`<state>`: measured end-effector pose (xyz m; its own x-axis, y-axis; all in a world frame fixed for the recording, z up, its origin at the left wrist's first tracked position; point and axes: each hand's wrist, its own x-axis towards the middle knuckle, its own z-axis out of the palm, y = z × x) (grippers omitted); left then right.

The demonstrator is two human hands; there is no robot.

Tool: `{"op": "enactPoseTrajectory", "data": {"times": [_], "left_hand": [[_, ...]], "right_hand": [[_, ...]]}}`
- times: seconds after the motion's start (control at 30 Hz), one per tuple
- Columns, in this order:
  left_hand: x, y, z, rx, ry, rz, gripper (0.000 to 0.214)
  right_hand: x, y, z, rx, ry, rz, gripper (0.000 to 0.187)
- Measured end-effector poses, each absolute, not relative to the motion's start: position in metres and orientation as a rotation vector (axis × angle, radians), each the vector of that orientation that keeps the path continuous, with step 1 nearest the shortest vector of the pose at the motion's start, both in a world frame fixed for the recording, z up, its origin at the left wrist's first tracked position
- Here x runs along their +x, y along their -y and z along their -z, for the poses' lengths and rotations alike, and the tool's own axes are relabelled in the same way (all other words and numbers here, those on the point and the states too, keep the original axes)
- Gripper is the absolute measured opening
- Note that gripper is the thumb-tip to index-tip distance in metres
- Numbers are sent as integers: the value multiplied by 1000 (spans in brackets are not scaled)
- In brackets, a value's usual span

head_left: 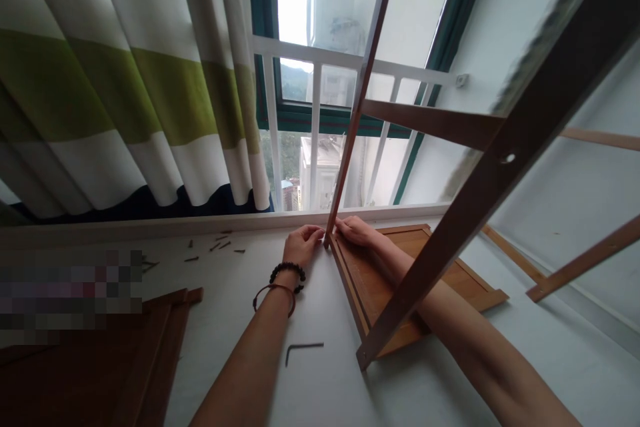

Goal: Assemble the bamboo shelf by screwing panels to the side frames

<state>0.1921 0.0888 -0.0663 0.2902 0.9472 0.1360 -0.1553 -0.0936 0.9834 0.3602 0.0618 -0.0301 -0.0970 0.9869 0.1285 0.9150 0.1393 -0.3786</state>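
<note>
A brown wooden frame [450, 230] stands on the white surface, with a flat panel shelf [370, 273] joined low between its legs. My right hand [355, 230] reaches through the frame and grips the base of its far leg [345, 167]. On the other side of that leg, my left hand [303, 245] has its fingertips pinched together against the leg's lower end. Whatever lies between those fingertips is too small to make out. An L-shaped hex key [305, 345] lies to the right of my left forearm.
Several loose screws [220, 245] are scattered left of my left hand. A dark wooden panel [155, 353] lies at the lower left, partly under a blurred patch. A striped curtain [150, 93] hangs behind, beside a window with a white railing [315, 127].
</note>
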Motion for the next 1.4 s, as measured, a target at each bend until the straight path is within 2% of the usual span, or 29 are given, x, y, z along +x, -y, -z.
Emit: {"op": "enactPoseTrajectory", "data": {"times": [0.27, 0.67, 0.87, 1.13, 1.4], "left_hand": [[187, -89, 66, 1342, -790, -981, 24], [189, -82, 62, 1586, -991, -1056, 14], [189, -84, 63, 1540, -977, -1065, 23], [187, -86, 63, 1487, -863, -1019, 22], [182, -88, 58, 1363, -788, -974, 36]], "right_hand": [[353, -67, 39, -2034, 1939, -146, 64], [352, -63, 33, -2061, 1973, -87, 62], [352, -63, 30, -2032, 1977, -65, 61], [352, -63, 31, -1982, 1975, -90, 58], [352, -57, 28, -1826, 2030, -180, 50]]}}
